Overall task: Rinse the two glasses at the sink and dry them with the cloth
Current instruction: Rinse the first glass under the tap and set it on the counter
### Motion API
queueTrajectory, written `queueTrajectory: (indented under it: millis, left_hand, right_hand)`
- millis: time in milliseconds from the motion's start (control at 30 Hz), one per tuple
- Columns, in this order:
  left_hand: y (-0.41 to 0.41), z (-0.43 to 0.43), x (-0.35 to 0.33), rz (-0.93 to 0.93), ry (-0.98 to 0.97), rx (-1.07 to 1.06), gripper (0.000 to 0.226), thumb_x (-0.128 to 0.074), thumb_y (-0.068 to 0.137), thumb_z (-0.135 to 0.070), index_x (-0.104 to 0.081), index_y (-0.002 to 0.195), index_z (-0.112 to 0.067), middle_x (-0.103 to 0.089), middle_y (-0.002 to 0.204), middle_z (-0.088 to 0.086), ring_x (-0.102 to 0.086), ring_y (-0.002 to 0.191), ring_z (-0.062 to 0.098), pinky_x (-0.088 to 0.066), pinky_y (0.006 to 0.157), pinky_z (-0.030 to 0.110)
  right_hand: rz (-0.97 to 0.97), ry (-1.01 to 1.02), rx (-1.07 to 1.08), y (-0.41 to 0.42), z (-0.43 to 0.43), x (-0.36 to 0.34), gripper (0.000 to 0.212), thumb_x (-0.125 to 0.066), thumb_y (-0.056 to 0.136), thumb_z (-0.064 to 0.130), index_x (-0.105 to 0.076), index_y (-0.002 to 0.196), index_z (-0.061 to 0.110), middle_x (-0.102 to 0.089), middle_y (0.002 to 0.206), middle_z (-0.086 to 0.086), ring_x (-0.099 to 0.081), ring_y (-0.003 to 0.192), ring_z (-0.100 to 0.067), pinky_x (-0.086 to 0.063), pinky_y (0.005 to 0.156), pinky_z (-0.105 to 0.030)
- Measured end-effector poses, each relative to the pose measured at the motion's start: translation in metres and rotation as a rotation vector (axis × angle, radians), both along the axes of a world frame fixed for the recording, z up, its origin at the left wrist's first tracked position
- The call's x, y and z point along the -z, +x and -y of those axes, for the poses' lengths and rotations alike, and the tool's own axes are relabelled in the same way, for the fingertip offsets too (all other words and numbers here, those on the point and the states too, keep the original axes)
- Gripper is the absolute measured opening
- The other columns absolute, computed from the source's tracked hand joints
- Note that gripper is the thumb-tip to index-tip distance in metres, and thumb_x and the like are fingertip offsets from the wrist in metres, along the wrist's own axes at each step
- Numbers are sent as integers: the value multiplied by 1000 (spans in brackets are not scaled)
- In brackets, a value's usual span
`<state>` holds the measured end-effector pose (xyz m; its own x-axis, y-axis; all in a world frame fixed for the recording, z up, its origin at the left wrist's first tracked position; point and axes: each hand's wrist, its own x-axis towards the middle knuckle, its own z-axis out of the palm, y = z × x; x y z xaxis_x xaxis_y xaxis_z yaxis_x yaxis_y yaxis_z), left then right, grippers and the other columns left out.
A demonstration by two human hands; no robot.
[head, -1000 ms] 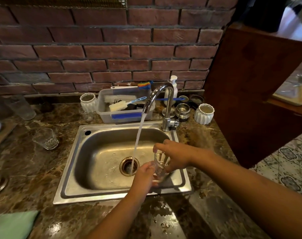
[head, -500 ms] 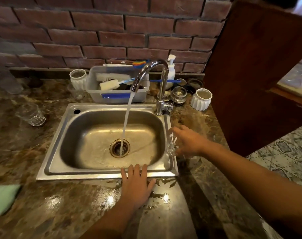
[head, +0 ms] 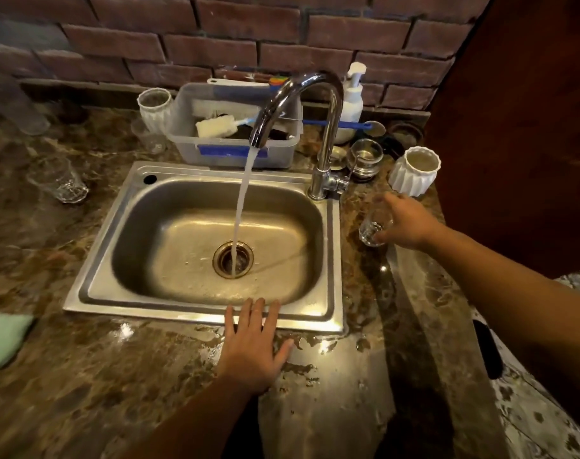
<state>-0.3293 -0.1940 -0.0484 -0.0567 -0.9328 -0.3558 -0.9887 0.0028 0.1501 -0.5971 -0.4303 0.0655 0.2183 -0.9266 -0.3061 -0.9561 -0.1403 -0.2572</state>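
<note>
My right hand fingers grip a glass on the table; my left hand fingers lie flat, spread, tips on the sink rim.

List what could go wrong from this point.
1. The right hand holds a wet glass over the counter beside the sink; it might slip or knock the white ribbed cup.
2. The tap runs unattended, wasting water.
3. The left hand rests on a wet counter edge and could slide.
</note>
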Motion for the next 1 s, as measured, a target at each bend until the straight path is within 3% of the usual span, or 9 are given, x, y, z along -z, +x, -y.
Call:
queueTrajectory:
  millis: [100, 300, 500, 700, 933, 1000]
  left_hand:
    - [-1, -1, 5, 7, -3, 7, 78, -31, 93, -71, -39, 154, -22, -46, 155, 15, -41, 144, 34, -20, 118, 63]
    - [1, 2, 6, 22, 14, 18, 76, -23, 96, -70, -42, 150, -21, -56, 146, 15, -51, 137, 35, -17, 114, 59]
    - [1, 0, 14, 26, -8, 21, 74, -22, 98, -67, -46, 150, -20, -54, 148, 14, -49, 139, 34, -17, 115, 59]
    - [2, -1, 16, 25, -27, 9, 74, -22, 98, -66, -45, 150, -20, -55, 147, 14, -49, 139, 35, -17, 116, 58]
    - [0, -1, 12, 2, -25, 5, 72, -36, 94, -66, -48, 148, -19, -55, 147, 15, -47, 139, 35, -22, 116, 61]
    - [-1, -1, 6, -9, -35, 2, 74, -30, 96, -66, -40, 153, -21, -46, 154, 16, -39, 145, 35, -21, 119, 63]
  right_hand:
    - [-2, 2, -1, -2, 20, 2, 86, -85, 75, 24, -38, 146, 18, -48, 136, -21, -52, 121, -37, -49, 98, -43]
    - [-52, 43, -3, 3, 46, 3, 92, -85, 74, 31, -34, 150, 21, -47, 137, -22, -52, 122, -39, -49, 99, -44]
    - [-81, 67, -3, 9, 52, 8, 93, -85, 74, 32, -32, 150, 23, -41, 141, -21, -52, 122, -40, -50, 97, -44]
    - [-120, 41, 18, 11, 45, 12, 92, -81, 79, 30, -26, 154, 23, -38, 146, -22, -46, 130, -41, -48, 103, -49]
    - [-221, -188, 37, 21, 1, 20, 95, -76, 83, 26, -18, 158, 18, -20, 161, -25, -16, 150, -43, -22, 123, -52]
    - [-178, -170, 32, 32, -23, 17, 90, -76, 82, 26, -25, 155, 16, -24, 159, -24, -18, 149, -42, -24, 122, -50]
